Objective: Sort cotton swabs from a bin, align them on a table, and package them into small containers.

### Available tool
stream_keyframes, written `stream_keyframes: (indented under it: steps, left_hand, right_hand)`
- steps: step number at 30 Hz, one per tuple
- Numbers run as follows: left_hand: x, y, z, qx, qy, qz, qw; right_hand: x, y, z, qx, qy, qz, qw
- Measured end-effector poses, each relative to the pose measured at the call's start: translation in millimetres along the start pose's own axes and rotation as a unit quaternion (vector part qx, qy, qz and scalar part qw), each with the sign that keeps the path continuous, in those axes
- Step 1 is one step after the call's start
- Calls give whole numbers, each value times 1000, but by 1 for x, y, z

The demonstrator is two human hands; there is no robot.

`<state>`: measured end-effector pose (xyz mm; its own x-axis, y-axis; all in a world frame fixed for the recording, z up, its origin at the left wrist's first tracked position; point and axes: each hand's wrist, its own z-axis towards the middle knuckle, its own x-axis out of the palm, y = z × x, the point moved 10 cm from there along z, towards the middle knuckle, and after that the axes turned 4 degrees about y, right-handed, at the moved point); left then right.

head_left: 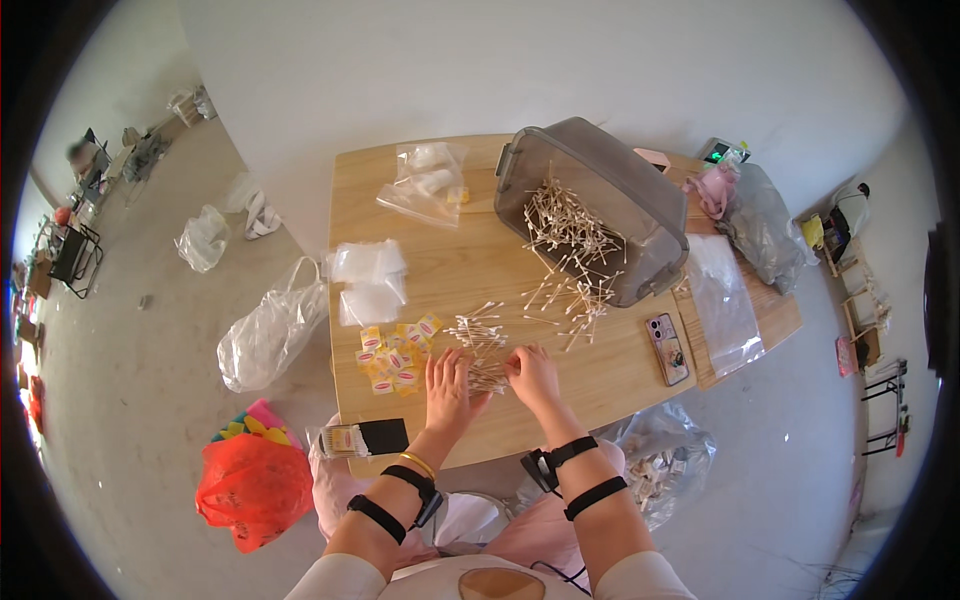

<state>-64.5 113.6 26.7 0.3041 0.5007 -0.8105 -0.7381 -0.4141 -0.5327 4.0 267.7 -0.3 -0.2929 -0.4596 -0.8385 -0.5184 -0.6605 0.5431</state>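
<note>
On the wooden table, a loose bunch of cotton swabs (pixel 487 372) lies between my two hands. My left hand (pixel 448 386) rests at its left side, fingers stretched forward and slightly apart, thumb by the near ends of the swabs. From the right, my right hand (pixel 533 375) touches the bunch with bent fingers drawn together; its fingertips are partly hidden, and they seem to pinch swab ends. More swabs (pixel 476 328) are spread just beyond. Left of my left hand sit several small yellow-and-white printed paper slips (pixel 392 360).
A tipped grey plastic bin (pixel 640 215) spills swabs (pixel 585 300) onto the table. Clear bags (pixel 368 275) lie at the left, a black-ended swab pack (pixel 372 438) at the near left edge. A phone (pixel 667 350) and a plastic sheet (pixel 722 305) lie right. A red bag (pixel 255 490) stands below.
</note>
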Motion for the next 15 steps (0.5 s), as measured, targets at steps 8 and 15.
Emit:
stream_keyframes:
  steps: [8,15]
  left_hand:
    - [-3,-1,3,-7,-28,-10,1000]
    - [-2,-4,3,10,-26,-43,999]
  right_hand:
    - [-19,66,15,-205,4,-116,972]
    - [-13,60,22,-229,28,-86,969]
